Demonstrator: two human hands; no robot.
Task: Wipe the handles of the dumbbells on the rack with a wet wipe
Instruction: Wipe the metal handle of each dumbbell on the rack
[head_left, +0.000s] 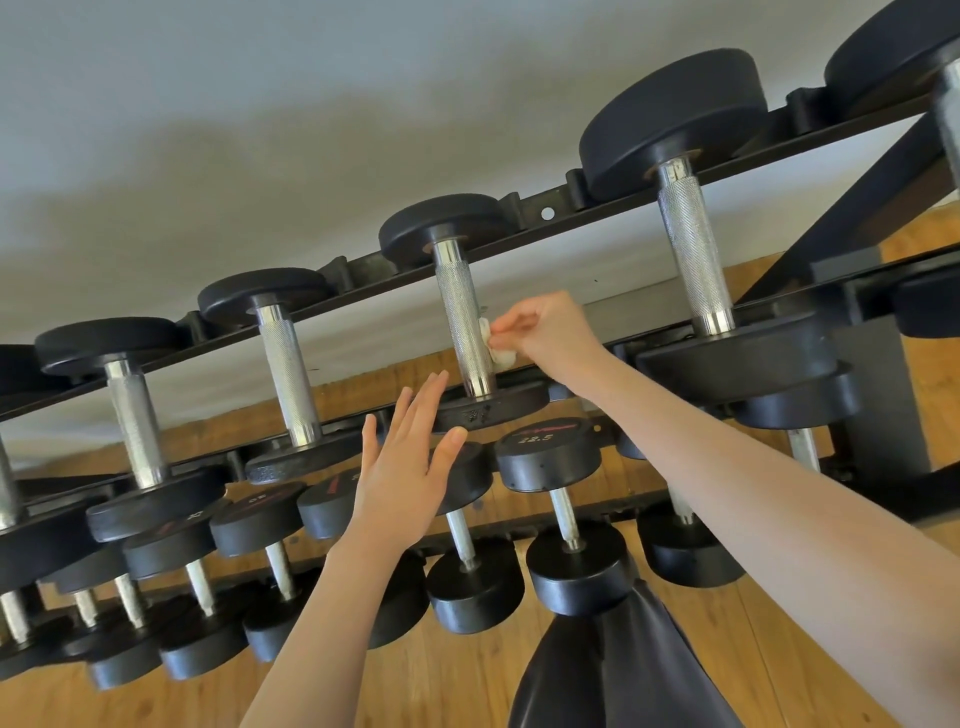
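Black dumbbells with knurled steel handles lie in a row on the top tier of a black rack (613, 189). My right hand (545, 332) pinches a small white wet wipe (493, 345) against the right side of the middle dumbbell's handle (462, 317). My left hand (402, 467) is flat with straight fingers, held just left of that dumbbell's near head (491, 410); whether it touches the head I cannot tell. Neighbouring handles stand to the left (288, 374) and right (693, 249).
A lower tier holds several smaller black dumbbells, one marked 22.5 (545, 454). The rack's upright post (878, 395) stands at the right. Behind is a grey wall, below a wooden floor (467, 686). My dark trouser leg (618, 670) shows at the bottom.
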